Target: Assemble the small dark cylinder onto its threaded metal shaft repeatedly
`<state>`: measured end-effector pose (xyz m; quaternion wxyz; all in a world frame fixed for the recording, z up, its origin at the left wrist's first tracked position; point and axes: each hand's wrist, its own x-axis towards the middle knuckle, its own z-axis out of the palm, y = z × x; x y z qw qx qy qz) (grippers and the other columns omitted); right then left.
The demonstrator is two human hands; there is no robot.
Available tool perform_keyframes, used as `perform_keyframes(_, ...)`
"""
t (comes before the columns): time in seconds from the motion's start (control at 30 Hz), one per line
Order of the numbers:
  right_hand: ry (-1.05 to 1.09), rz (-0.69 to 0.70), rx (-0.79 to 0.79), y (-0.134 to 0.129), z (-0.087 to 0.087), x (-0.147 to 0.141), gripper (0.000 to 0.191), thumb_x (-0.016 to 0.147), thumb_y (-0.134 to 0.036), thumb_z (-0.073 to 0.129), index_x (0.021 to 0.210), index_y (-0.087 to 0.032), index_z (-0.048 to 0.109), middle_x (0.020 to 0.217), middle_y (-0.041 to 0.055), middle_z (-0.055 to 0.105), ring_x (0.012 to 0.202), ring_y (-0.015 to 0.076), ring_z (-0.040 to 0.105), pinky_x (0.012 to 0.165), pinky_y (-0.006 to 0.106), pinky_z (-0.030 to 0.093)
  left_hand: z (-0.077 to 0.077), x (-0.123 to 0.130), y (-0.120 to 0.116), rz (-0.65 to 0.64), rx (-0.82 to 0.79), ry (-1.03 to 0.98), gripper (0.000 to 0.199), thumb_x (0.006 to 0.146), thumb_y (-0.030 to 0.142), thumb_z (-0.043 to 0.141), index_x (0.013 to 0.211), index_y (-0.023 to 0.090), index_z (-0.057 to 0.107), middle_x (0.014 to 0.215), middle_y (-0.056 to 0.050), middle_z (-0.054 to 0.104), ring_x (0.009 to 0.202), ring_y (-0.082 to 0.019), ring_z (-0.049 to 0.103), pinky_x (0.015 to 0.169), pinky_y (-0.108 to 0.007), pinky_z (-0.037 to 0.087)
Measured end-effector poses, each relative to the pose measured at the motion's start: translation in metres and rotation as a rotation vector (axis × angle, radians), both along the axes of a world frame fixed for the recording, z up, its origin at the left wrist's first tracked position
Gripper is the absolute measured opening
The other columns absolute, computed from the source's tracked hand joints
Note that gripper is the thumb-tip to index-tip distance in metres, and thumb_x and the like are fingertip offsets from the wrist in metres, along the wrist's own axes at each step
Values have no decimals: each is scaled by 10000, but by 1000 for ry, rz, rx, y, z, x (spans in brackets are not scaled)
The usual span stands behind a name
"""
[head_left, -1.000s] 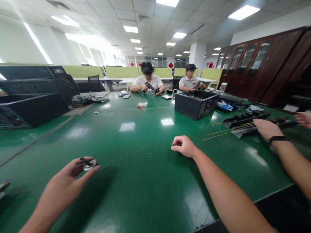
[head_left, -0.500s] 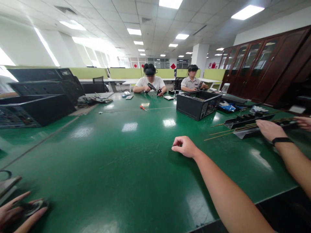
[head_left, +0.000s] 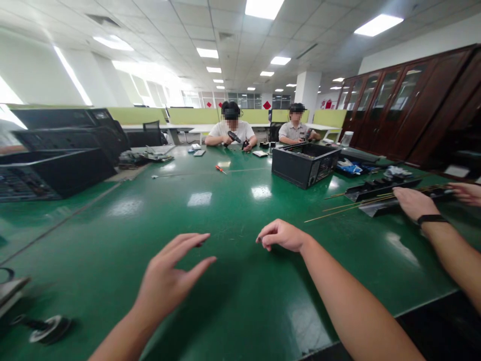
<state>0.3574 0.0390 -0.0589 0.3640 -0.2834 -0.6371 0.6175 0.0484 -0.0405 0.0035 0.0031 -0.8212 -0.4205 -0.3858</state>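
Above the green table, my left hand is open, its thumb and fingers spread with nothing between them. To its right is my right hand, fingers curled in and thumb tucked against them. A small dark spot shows at its fingertips, but what they grip, if anything, is too small to make out. A dark round part with a pale rim and a stub lies at the lower left, apart from my left hand.
A co-worker's hands hold thin brass-coloured rods over dark metal channels at right. A black computer case stands beyond my right hand. An orange screwdriver lies farther back. Two people sit across, one with a drill.
My left hand has let go of the round part at the lower left and moved right to the middle. My right hand has shifted slightly left and nearer, its fingers turned more downward.
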Motion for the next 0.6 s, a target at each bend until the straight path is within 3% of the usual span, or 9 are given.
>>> perform_keyframes(0.13, -38, 142, 12, -4, 3, 1, 304, 688, -356, 826, 846, -102, 770, 657, 19, 662, 575, 110, 552, 584, 242, 432, -16, 78, 20, -311, -145, -15, 395, 821, 304, 727, 1207, 303, 645, 1150, -45, 647, 1042, -190, 630, 915, -326, 534)
perform_keyframes(0.2, -27, 149, 33, -3, 3, 2, 280, 686, -355, 829, 790, -103, 763, 630, 8, 647, 577, 107, 540, 586, 235, 420, -23, 99, 26, -384, -183, -110, 234, 844, 266, 699, 1077, 281, 710, 1075, -43, 668, 983, -172, 644, 871, -303, 537)
perform_keyframes(0.3, 23, 145, 34, -2, 2, 1, 277, 690, -362, 832, 756, -103, 756, 635, 13, 652, 583, 110, 548, 596, 235, 430, -27, 112, 32, -395, -204, -242, 111, 842, 249, 698, 946, 249, 740, 1004, -43, 685, 926, -163, 652, 833, -291, 534)
perform_keyframes(0.47, 50, 146, -26, -2, 2, -3, 409, 683, -442, 827, 905, -106, 762, 759, 50, 698, 618, 129, 588, 624, 261, 472, -18, 100, 29, -328, -227, -304, 113, 853, 267, 681, 956, 251, 725, 998, -23, 713, 927, -164, 664, 856, -295, 533)
perform_keyframes(0.6, -141, 109, -66, -2, 3, -4, 433, 728, -386, 797, 1070, -127, 742, 829, 61, 715, 631, 120, 601, 644, 262, 481, 2, 43, 9, -46, -163, -282, 169, 826, 365, 705, 972, 280, 714, 968, 5, 717, 872, -174, 667, 815, -293, 544)
